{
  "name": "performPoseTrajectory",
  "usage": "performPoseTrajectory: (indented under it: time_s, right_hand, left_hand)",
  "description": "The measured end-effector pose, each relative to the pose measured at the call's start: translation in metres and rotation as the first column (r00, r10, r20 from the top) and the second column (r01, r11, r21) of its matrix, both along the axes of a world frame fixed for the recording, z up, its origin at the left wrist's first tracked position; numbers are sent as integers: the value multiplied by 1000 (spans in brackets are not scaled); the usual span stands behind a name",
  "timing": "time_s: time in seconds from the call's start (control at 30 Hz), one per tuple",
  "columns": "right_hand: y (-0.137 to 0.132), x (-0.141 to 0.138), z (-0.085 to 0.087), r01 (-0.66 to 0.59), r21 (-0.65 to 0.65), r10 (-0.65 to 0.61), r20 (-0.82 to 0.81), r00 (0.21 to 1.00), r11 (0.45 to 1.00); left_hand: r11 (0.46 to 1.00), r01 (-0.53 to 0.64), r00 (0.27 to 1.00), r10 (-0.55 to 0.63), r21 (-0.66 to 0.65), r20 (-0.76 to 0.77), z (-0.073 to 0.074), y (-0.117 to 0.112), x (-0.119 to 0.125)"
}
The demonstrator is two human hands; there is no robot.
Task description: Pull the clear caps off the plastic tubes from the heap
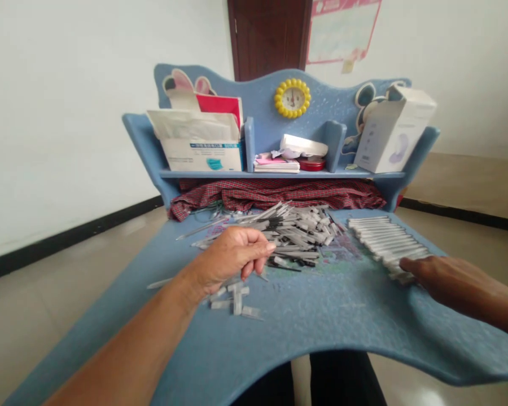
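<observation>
My left hand hovers over the blue desk, fingers curled down toward a big heap of small grey and white plastic tubes and thin sticks. Whether it grips anything is hidden by the fingers. A few short clear caps lie just under its wrist. My right hand rests at the near end of a neat row of white tubes on the right; its fingertips touch the row and look pressed together, and any piece in them is hidden.
A red checked cloth lies at the back under the desk's shelf. On the shelf stand a mask box, papers with a red tin, and a white carton. A yellow clock is on the backboard. The desk front edge curves inward.
</observation>
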State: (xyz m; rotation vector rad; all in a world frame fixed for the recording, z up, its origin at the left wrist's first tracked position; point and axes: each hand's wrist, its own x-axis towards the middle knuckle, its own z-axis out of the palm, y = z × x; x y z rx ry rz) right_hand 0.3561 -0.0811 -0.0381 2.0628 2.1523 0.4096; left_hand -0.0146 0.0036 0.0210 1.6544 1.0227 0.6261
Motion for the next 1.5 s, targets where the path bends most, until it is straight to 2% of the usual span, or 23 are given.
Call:
performPoseTrajectory:
  time_s: [0.1,0.23,0.37,0.5,0.57,0.7,0.87,1.0,1.13,1.27,1.4,1.5]
  right_hand:
    - [-2,2,1,-62,-138,55,-56,997,988]
    - [-5,-1,6,-75,-124,67,-66,996,989]
    - [-4,-7,7,-11,-159,4,-45,999,987]
    - [-4,-23,12,-43,-171,33,-62,998,984]
    - [-3,-40,17,-55,-207,43,-64,997,977]
    - [4,-88,30,-236,-285,208,-124,970,929]
    - [26,-150,47,-447,-233,417,-169,893,863]
    - [50,-185,52,-479,-210,461,-129,878,852]
    - [66,-203,50,-491,-188,481,-100,871,851]
    - [71,-207,46,-520,-162,501,-145,853,839]
    - [74,-203,40,-520,-119,493,-197,848,846]
    - [77,-198,37,-518,-100,488,-224,844,849]
  left_hand:
    - [999,-29,1000,29,22,-4,1,2,-4]
    - [999,-25,1000,25,39,-13,1,3,-5]
    - [999,5,1000,-4,53,-17,0,2,-4]
    - [998,11,999,-8,66,-39,-2,2,-3]
    - [998,23,999,-20,64,-47,-3,2,-3]
    - [997,35,997,-31,72,-64,-5,3,-3]
    - [995,1,993,11,103,-121,-2,5,-6]
    - [979,-48,975,89,200,-205,0,10,-15]
    - [958,-35,934,132,285,-331,1,18,-26]
    - [940,94,880,75,328,-469,5,19,-33]
    - [906,292,741,-12,306,-672,8,13,-34]
    - [868,366,649,22,337,-761,6,9,-32]
